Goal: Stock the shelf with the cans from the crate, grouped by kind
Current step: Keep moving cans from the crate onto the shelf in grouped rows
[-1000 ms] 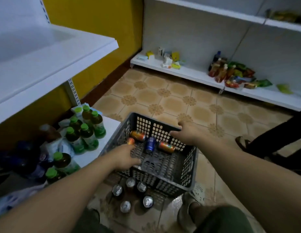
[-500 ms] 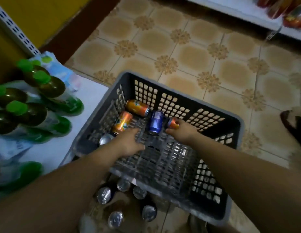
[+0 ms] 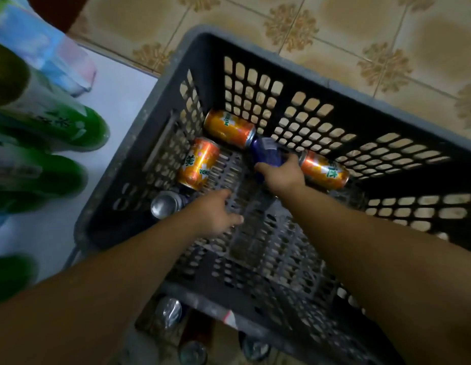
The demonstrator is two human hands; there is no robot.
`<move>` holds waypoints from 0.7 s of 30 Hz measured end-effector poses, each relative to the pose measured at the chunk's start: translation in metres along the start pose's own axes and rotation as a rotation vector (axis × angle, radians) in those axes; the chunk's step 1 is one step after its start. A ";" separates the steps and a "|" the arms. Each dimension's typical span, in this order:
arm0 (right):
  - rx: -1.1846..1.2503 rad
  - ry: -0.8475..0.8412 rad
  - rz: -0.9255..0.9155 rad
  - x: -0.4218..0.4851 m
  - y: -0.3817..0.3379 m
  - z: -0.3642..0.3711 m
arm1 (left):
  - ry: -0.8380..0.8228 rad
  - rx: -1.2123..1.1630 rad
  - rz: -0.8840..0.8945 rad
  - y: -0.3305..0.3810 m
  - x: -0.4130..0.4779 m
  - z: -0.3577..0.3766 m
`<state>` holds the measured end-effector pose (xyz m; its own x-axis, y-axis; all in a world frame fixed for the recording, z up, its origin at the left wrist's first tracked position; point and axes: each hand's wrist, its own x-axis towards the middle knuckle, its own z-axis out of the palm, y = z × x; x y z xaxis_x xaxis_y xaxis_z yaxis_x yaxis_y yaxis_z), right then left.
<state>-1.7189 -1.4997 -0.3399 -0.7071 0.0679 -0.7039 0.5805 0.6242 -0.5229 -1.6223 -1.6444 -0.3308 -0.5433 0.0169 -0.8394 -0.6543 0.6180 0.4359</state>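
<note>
A dark grey slatted crate (image 3: 160, 119) sits on the floor against the low white shelf (image 3: 116, 101). Three orange cans lie on their sides inside: one at the far wall (image 3: 229, 127), one left of centre (image 3: 199, 163), one to the right (image 3: 324, 171). A blue can (image 3: 266, 154) lies between them, and my right hand (image 3: 281, 176) curls round it. A silver-topped can (image 3: 166, 205) lies by the crate's left wall. My left hand (image 3: 216, 213) hovers over the crate floor beside that can, fingers relaxed and holding nothing.
Green-capped bottles (image 3: 52, 127) and a pale plastic pack (image 3: 44, 46) crowd the shelf at left. Several cans stand on the floor under the crate's near edge, one of them (image 3: 168, 312) showing its silver top. Patterned tile floor (image 3: 360, 35) lies beyond the crate.
My head has dropped closer to the crate. My right hand shifted from the right orange can to the blue can and closed round it. My left hand stayed low near the left wall.
</note>
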 end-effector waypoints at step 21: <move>0.420 -0.349 -0.755 -0.429 -0.145 -0.149 | 0.493 -0.642 0.541 0.080 -0.428 -0.058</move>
<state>-1.5598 -1.5038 0.1094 -0.8352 -0.5213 -0.1750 0.1626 0.0699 -0.9842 -1.4725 -1.6473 0.0825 -0.9187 -0.2488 -0.3067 -0.3341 0.0753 0.9395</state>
